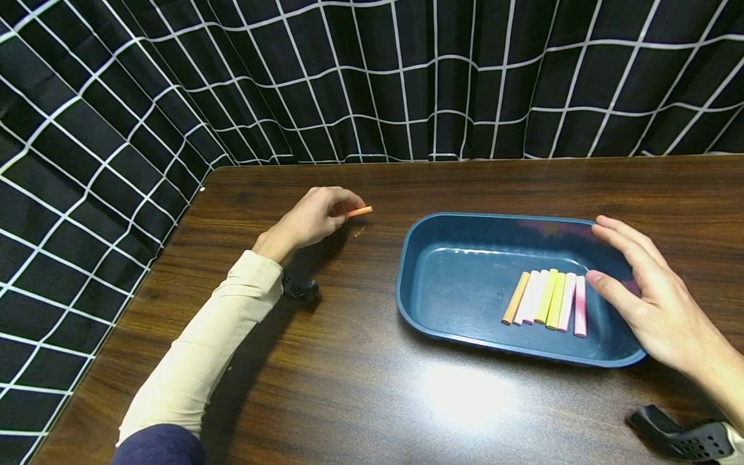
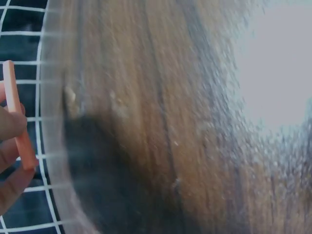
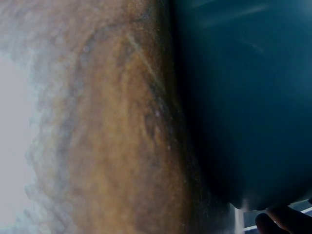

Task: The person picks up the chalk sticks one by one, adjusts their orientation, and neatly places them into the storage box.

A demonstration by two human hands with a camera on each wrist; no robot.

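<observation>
My left hand [image 1: 314,216] is raised over the left part of the table and pinches an orange chalk stick [image 1: 361,210]. The left wrist view shows this chalk stick [image 2: 19,122] between thumb and fingers at the left edge. A blue plastic tray [image 1: 453,290] stands to the right. Inside it, toward its right half, lies a row of several chalk sticks [image 1: 552,298] in orange, pink and yellow. My right hand [image 1: 657,294] is at the tray's right end, fingers extended along the rim and thumb reaching inward. Whether it presses the rim is hard to tell.
The brown wooden table [image 1: 349,361] reaches back to a black curtain [image 1: 372,77] with a white grid. Small chalk crumbs [image 1: 358,231] lie below the left hand. A tiny white bit [image 1: 202,188] sits at the table's left edge.
</observation>
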